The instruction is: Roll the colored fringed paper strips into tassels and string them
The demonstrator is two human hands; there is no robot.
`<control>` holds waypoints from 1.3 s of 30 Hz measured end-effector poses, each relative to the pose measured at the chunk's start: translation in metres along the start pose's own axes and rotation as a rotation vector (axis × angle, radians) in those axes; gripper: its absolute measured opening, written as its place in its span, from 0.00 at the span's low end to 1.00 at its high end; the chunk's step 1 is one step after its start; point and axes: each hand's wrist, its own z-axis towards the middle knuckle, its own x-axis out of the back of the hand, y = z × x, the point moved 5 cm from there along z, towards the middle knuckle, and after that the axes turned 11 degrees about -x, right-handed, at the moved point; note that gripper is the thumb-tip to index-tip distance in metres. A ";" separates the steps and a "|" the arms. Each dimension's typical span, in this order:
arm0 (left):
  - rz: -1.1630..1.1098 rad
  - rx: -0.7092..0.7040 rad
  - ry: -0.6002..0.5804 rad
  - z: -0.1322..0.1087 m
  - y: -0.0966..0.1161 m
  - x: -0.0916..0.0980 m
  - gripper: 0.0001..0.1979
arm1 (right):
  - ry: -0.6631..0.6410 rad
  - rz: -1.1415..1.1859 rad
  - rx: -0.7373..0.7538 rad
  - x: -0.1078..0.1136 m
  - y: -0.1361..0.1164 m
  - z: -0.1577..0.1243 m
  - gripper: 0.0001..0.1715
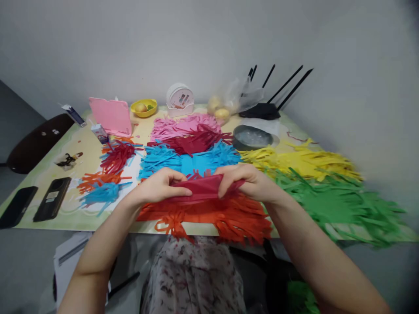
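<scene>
A folded dark red paper piece with a fringed edge is held over the table's near edge. My left hand pinches its left end, fingers closed. My right hand grips its right end, fingers curled round it. Just beneath lies an orange-red fringed paper sheet that hangs a little over the table edge. Behind my hands lie blue fringed paper, dark red fringed paper and pink fringed paper.
Yellow fringed paper and green fringed paper cover the right side. Small fringed bundles, two phones, a pink case, a yellow bowl, a grey dish and a router stand on the table.
</scene>
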 end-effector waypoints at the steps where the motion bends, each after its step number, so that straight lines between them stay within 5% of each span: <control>1: 0.070 -0.014 0.008 -0.001 0.002 0.002 0.16 | -0.045 -0.089 -0.039 0.004 0.000 -0.003 0.15; 3: 0.226 -0.030 0.018 -0.003 0.005 0.005 0.15 | -0.092 -0.245 -0.167 0.014 0.003 -0.010 0.22; 6: 0.454 -0.021 0.001 -0.004 0.010 0.005 0.12 | 0.037 -0.329 -0.295 0.020 0.002 -0.010 0.39; 10: 0.593 -0.040 -0.034 -0.002 0.017 0.000 0.08 | 0.057 -0.408 -0.323 -0.008 0.006 0.006 0.20; 12: 0.564 -0.048 -0.016 -0.003 0.018 0.000 0.08 | 0.035 -0.415 -0.356 -0.022 0.011 0.011 0.12; 19: 0.080 -0.074 0.273 -0.012 -0.001 0.010 0.13 | 0.239 0.017 -0.432 -0.021 0.015 -0.001 0.15; 26: -0.273 -0.134 0.432 -0.019 -0.015 0.003 0.13 | 0.455 0.305 -0.316 -0.025 0.025 -0.010 0.10; 33: -0.352 -0.261 0.431 -0.023 -0.018 0.004 0.08 | 0.450 0.326 -0.158 -0.026 0.023 -0.011 0.13; 39: -0.163 -0.294 0.423 -0.024 -0.013 0.006 0.10 | 0.407 0.153 -0.139 -0.022 0.020 -0.010 0.16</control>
